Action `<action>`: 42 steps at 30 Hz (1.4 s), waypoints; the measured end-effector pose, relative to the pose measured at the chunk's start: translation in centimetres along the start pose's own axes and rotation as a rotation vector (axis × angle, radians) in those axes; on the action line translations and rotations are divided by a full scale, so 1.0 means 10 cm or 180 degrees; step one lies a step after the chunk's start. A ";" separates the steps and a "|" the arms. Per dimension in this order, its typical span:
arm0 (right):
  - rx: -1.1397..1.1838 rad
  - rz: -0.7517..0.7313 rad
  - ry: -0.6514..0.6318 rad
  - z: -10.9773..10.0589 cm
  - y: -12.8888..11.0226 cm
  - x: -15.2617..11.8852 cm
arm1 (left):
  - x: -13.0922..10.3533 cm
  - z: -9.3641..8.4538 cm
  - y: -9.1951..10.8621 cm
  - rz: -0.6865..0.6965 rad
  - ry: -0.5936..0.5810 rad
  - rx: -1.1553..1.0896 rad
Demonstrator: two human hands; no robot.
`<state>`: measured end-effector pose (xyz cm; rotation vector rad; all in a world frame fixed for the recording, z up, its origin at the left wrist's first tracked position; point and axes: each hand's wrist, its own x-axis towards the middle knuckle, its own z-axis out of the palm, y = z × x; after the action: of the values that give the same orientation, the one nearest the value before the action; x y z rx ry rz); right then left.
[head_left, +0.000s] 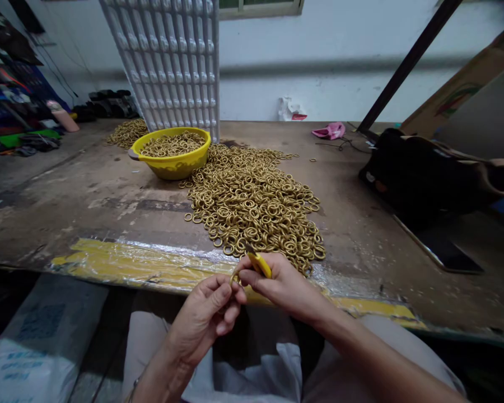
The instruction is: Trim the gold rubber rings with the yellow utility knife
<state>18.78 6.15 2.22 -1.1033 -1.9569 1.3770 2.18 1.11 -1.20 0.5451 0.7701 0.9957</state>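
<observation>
My left hand point(212, 313) pinches a gold-coloured ring point(235, 277) between thumb and fingers in front of the table edge. Touching it from the right, my right hand point(277, 282) has its fingertips at the same ring. A yellow-handled tool point(260, 265) with a dark tip is held in my right hand, pointing up and left. Just beyond the hands lies a large heap of gold-coloured rings point(256, 201). At the heap's left stands a yellow basin point(176, 167) filled with similar rings.
Yellow tape point(138, 263) covers the table's front edge. Behind the basin rises a ribbed translucent panel point(172, 67), with more rings beside it. A pink cloth point(331, 131), a black bag point(420, 173) and a dark flat device point(445, 252) lie to the right.
</observation>
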 end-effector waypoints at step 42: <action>-0.0119 -0.0130 -0.0446 -0.09 0.03 0.08 | -0.01 -0.17 -0.03 -0.0124 0.0173 0.0297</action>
<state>19.18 7.36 2.21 -1.0017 -2.1000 1.4357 0.95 0.99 -2.42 0.5834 0.8758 0.9451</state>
